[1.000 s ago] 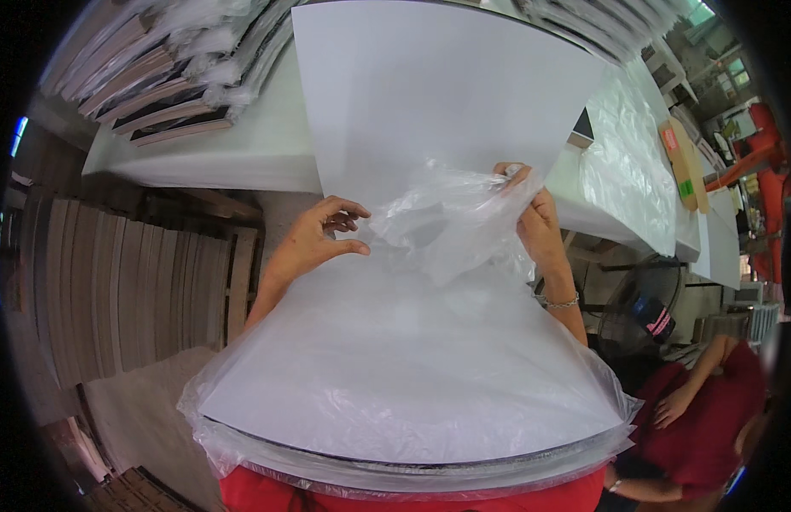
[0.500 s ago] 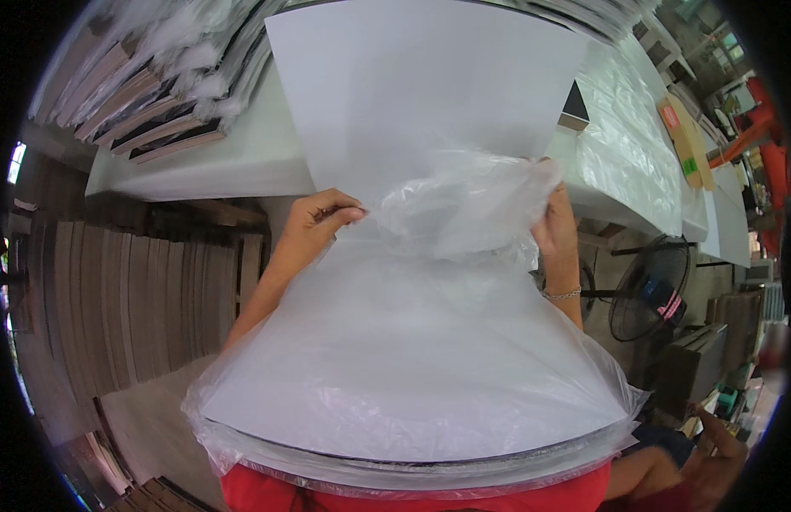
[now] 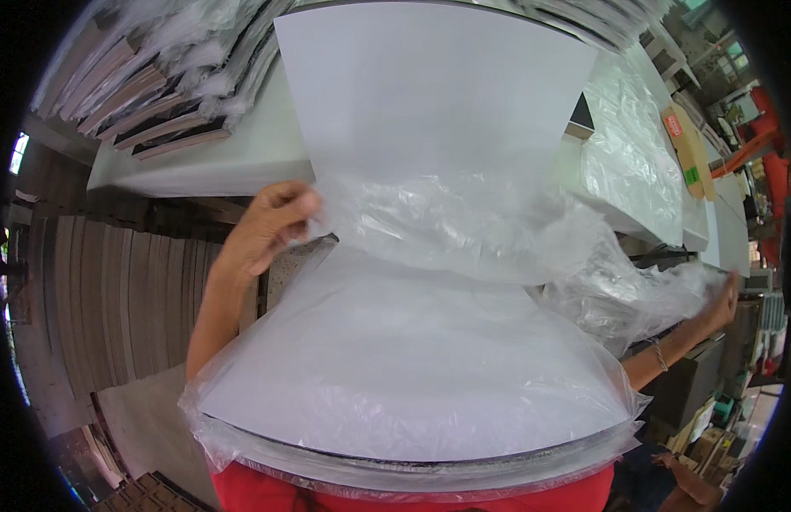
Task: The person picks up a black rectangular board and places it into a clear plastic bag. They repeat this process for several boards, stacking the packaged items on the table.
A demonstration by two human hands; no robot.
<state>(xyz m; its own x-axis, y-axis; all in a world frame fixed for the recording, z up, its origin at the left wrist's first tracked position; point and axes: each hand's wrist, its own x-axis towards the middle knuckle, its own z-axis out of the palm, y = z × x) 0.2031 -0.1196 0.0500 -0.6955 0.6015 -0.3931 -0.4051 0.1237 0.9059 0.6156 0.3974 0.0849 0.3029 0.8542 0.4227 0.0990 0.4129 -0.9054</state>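
Observation:
A large white panel (image 3: 430, 94) stretches away from me over the table edge. Its near part lies inside a clear plastic bag (image 3: 412, 367), which reaches my red shirt. Across the middle, the loose plastic film is bunched into a wrinkled band. My left hand (image 3: 272, 224), slightly blurred, is closed with curled fingers at the left end of this band, pinching its edge. Far out to the right, my right hand (image 3: 721, 304) is closed on a gathered end of the film, which stretches slack back to the panel.
Plastic-wrapped panels (image 3: 148, 94) are stacked at the back left of the pale-covered table (image 3: 191, 171). More clear film (image 3: 626, 145) and a yellow-brown carton (image 3: 689, 149) lie at right. Upright boards (image 3: 122, 299) stand on the left. Another person's arm (image 3: 690, 482) shows at lower right.
My right hand has swung far out to the right, drawing the film end with it. My left hand has moved left, and the bunched film has spread wide across the panel.

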